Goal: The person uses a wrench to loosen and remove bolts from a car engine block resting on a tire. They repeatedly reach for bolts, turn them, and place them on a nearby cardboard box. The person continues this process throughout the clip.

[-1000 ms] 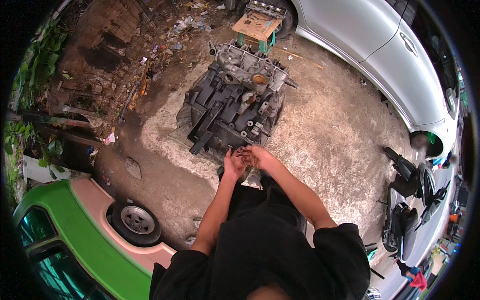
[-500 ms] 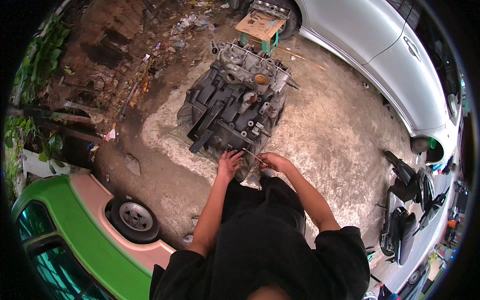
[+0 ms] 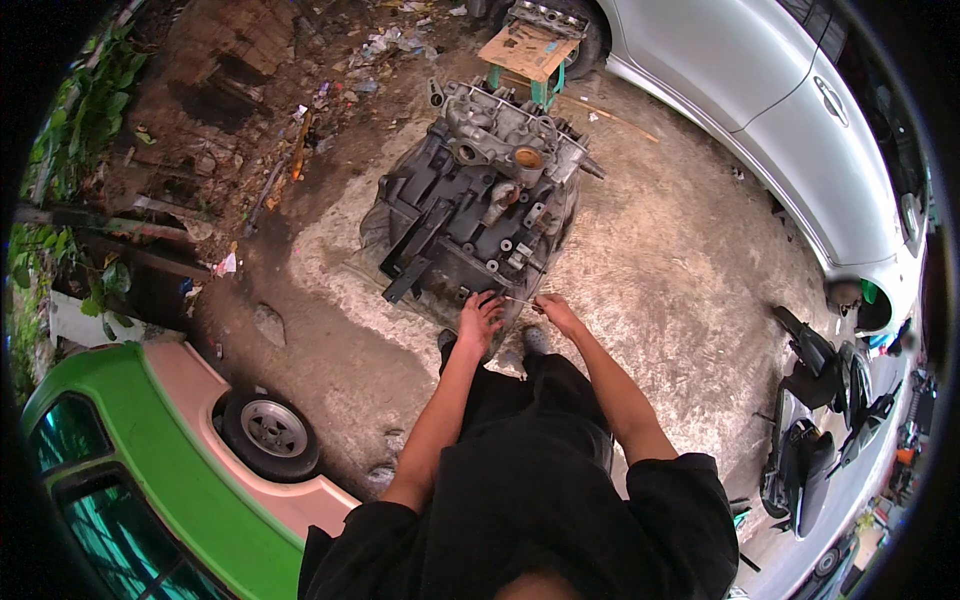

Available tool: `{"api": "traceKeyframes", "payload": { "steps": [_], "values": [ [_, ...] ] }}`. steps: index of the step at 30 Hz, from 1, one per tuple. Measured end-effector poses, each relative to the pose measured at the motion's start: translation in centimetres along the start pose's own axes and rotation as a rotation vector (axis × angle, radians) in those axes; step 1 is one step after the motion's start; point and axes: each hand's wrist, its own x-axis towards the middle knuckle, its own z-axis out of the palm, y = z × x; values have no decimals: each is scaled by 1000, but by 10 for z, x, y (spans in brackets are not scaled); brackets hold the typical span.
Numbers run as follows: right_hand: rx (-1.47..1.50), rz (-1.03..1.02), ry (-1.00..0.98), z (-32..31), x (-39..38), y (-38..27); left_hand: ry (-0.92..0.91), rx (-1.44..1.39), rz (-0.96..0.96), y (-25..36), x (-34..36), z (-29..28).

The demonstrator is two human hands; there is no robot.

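An engine block (image 3: 470,215), dark below with grey metal castings on top, lies on the ground in front of me. At its near edge, my right hand (image 3: 556,313) pinches one end of a thin, light-coloured rod (image 3: 520,300); its exact kind is too small to make out. The rod points left toward my left hand (image 3: 482,318), whose fingers are bent a little and apart. Whether the left fingertips touch the rod's tip cannot be seen clearly. Both hands hover just short of the engine, over my feet.
Beyond the engine stands a small table (image 3: 525,50) with a metal part on it. A silver car (image 3: 730,70) is at the right, with a motorbike (image 3: 800,430) nearer. A green and pink car (image 3: 150,430) fills the lower left. Litter and a stone (image 3: 268,325) lie left.
The rod has swung from slanting to nearly level between my hands. My left hand has moved right, and my right hand has shifted slightly right and up.
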Motion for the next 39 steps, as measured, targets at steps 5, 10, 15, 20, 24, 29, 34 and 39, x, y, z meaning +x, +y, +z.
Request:
{"api": "traceKeyframes", "payload": {
  "steps": [5, 10, 15, 20, 24, 29, 34, 39],
  "values": [
    [-18, -27, 57, -4, 11, 1, 6, 14, 11, -4, 2, 5],
    [-88, -19, 98, -1, 7, -5, -95, -126, 25, -6, 3, 1],
    [-102, 25, 45, 5, 21, 7, -88, -191, 27, -8, 5, 1],
    [-115, -11, 8, 8, 32, 11, -47, -179, 17, -9, 2, 4],
    [-190, 18, 2, 9, 36, -1, -61, -156, 36, -10, 2, 7],
    [-346, -91, 8, 12, 36, -14, -50, -189, 4, -9, 0, 7],
    [-397, -124, -14, 16, 42, -10, -102, -197, 23, -11, -2, 5],
    [-401, -138, -8, 17, 46, -1, -130, -210, 41, -12, -2, 5]
  ]
}}
